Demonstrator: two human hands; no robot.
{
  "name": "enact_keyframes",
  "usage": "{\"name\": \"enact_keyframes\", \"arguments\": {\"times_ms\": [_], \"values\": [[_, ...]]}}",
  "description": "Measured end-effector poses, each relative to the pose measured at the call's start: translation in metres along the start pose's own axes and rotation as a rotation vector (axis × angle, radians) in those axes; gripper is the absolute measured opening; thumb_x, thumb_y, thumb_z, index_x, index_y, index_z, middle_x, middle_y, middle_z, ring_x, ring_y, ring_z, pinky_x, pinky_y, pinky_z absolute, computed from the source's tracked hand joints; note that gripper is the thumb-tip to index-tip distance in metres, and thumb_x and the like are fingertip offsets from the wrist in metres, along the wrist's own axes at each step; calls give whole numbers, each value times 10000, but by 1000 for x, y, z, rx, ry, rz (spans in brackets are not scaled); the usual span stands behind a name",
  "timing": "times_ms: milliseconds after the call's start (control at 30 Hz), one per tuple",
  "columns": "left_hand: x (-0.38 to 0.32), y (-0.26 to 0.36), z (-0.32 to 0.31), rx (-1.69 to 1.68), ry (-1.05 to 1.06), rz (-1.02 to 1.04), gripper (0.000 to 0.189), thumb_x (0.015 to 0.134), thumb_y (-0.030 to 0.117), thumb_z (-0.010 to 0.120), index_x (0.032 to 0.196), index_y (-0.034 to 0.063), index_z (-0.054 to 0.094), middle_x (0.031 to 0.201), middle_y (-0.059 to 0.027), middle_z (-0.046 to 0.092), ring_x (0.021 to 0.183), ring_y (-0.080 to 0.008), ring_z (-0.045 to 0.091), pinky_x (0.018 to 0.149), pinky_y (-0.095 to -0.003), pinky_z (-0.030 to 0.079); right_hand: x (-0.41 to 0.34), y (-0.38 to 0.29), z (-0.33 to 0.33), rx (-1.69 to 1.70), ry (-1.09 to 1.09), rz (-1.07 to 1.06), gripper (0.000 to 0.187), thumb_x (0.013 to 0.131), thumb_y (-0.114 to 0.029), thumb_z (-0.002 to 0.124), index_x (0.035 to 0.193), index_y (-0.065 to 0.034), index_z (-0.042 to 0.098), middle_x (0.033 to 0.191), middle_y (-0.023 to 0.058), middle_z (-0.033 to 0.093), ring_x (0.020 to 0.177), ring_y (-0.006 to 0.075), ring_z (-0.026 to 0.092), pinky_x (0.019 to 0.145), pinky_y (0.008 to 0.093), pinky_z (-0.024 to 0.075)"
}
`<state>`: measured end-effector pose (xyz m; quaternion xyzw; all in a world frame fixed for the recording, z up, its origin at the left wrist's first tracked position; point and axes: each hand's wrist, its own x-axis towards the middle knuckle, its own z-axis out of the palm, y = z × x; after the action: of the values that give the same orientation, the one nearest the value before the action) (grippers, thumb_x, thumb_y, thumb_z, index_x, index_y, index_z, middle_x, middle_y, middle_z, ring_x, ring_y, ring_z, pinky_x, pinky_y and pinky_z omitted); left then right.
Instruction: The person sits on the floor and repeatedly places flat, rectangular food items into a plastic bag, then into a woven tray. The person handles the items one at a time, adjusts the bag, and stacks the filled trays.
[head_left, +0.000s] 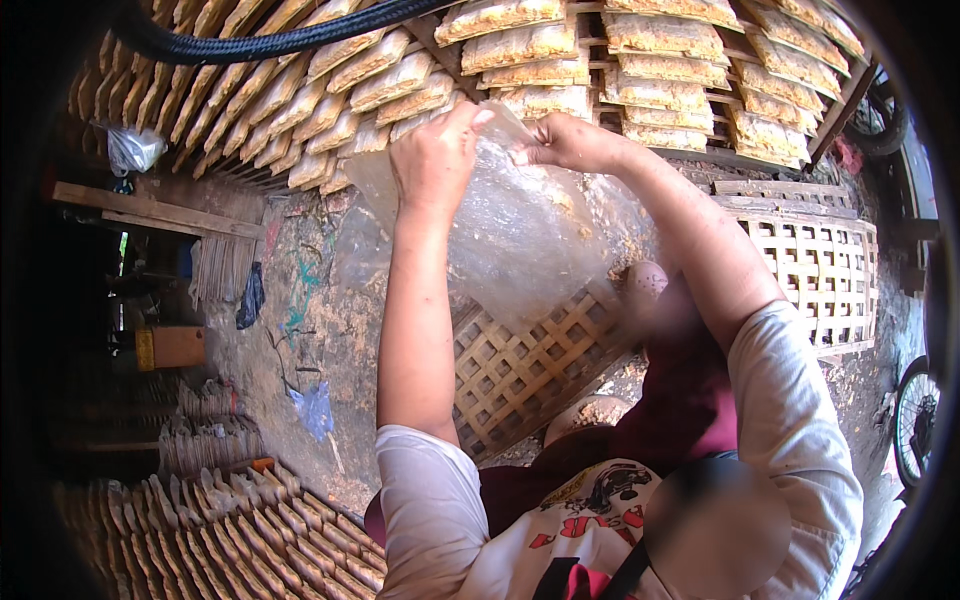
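A translucent plastic sheet (525, 232) hangs from both hands, with crumbs stuck to it. My left hand (439, 154) grips its upper edge on the left, fingers closed. My right hand (566, 142) pinches the edge to the right. Below the sheet lies a woven bamboo tray (525, 367), partly covered by it. Just beyond the hands stand racks with rows of pale yellow slabs (667, 37), their food type not certain.
A second woven bamboo tray (810, 277) lies at the right. More slabs (315, 547) fill racks at the lower left. Scraps of plastic (313, 411) lie on the stained floor. A bicycle wheel (916, 420) stands at the far right. A dark braided cable (285, 41) crosses the top.
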<state>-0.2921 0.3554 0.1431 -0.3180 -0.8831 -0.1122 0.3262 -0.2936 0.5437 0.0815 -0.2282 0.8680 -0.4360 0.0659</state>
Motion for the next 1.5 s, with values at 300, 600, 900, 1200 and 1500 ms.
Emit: {"name": "enact_keyframes", "arguments": {"times_ms": [300,600,900,1200,1500], "values": [[14,-8,5,66,85,14,106,810,269,613,816,166,638,639,-98,617,571,-301,601,475,-382,441,-3,11,-21,210,63,15,612,788,-365,637,1286,-77,432,1325,165,428,1237,275,401,1031,417,338],[18,-16,-12,156,208,11,85,813,248,619,800,165,629,620,-95,610,569,-289,605,468,-376,443,-2,8,-22,-408,-232,136,307,782,-164,603,1080,-89,602,983,117,645,929,193,604,896,359,452],[15,1,-16,98,243,146,79,772,190,653,761,136,597,688,-50,630,602,-252,609,502,-347,454,19,-2,-8,151,73,-82,455,776,-426,666,985,-24,634,879,163,647,876,219,617,780,374,458],[5,-17,-28,234,314,74,121,828,256,611,801,139,620,697,-67,634,597,-273,603,496,-349,442,10,25,-23,-276,-94,-12,213,808,-222,620,994,-120,646,961,99,659,915,224,617,849,345,471],[2,-12,-9,183,308,140,125,821,243,623,784,124,615,694,-61,634,583,-257,603,493,-340,444,18,3,-6,142,109,-124,420,810,-349,616,1107,-55,580,1081,157,605,1041,256,562,949,396,417]]}}
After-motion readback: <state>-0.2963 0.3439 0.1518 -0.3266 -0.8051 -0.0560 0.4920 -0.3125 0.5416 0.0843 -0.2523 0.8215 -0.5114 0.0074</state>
